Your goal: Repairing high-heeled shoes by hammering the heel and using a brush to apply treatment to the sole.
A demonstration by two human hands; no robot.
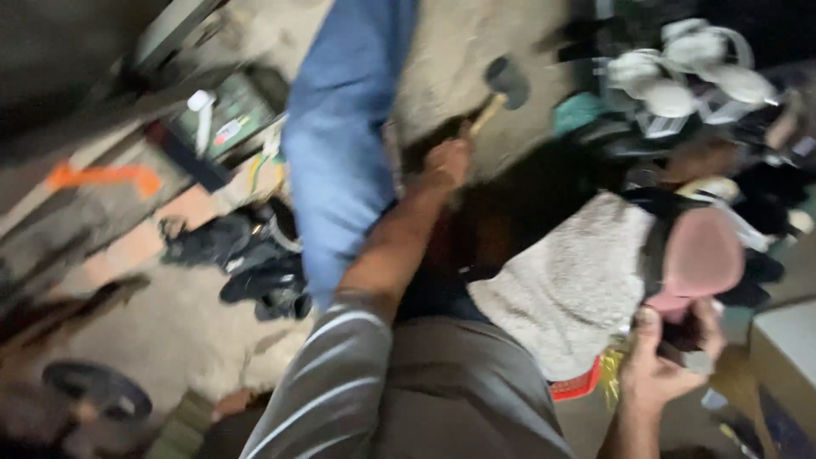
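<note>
A flat green package with a pale label (231,115) lies near the upper left, beside a strip of orange tape (102,177) on the concrete floor (178,331); both are blurred. At the lower right corner stands a grey-topped box (786,348), and a red-edged wrapper (578,387) shows under a cream fleecy cloth (574,285).

The left hand (448,161) is closed around the wooden handle of a dark-headed mallet (501,85), which is raised near the top centre, head up, against a pale wall. The right hand (667,361) grips the heel end of a pink-soled shoe (701,255), fingers curled around it, just beside the fleecy cloth at the lower right.

A blue cloth-covered upright (344,136) stands just left of the left forearm. Black sandals (255,268) lie heaped on the floor to its left. White round-shaped pieces (688,72) are piled at the upper right.
</note>
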